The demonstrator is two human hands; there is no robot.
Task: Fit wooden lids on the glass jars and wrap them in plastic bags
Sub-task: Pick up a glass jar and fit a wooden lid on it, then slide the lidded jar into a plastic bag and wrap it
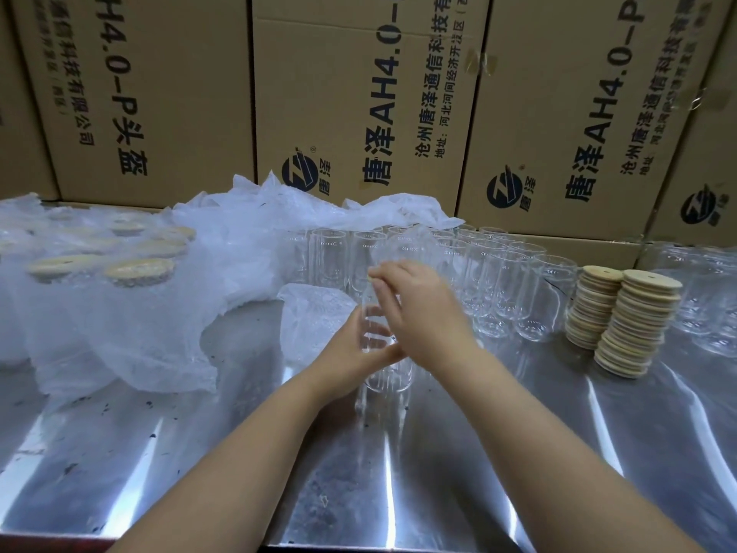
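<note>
Along the far left edge of the counter [438,492], wrapped jars [139,271] are lying under plastic with their lids showing. A loose heap of bags [247,253] is spilling from there toward the middle.

Just right of that heap, near the counter's centre, the left hand [351,353] is gripping the jar [389,379], its fingers curling round the lower wall. The jar is standing roughly upright, its long axis running up and away from the person. I cannot tell whether its base is touching the counter.

The right hand [418,309] is hovering over the jar's mouth, palm down. A pale sliver is showing at its fingertips, but I cannot tell whether that is a lid or whether this hand is grasping anything.

Further right, empty jars [494,281] are standing in rows toward the back edge. 2 lid stacks [634,325] are rising near the right edge, well apart from both hands.

The lid fitting looks to be in hand. The mouth is lying straight below the right hand, so any press should be going down along the jar's axis while the left hand is bracing. If a lid is needed, the right hand is the nearer to the stacks.
</note>
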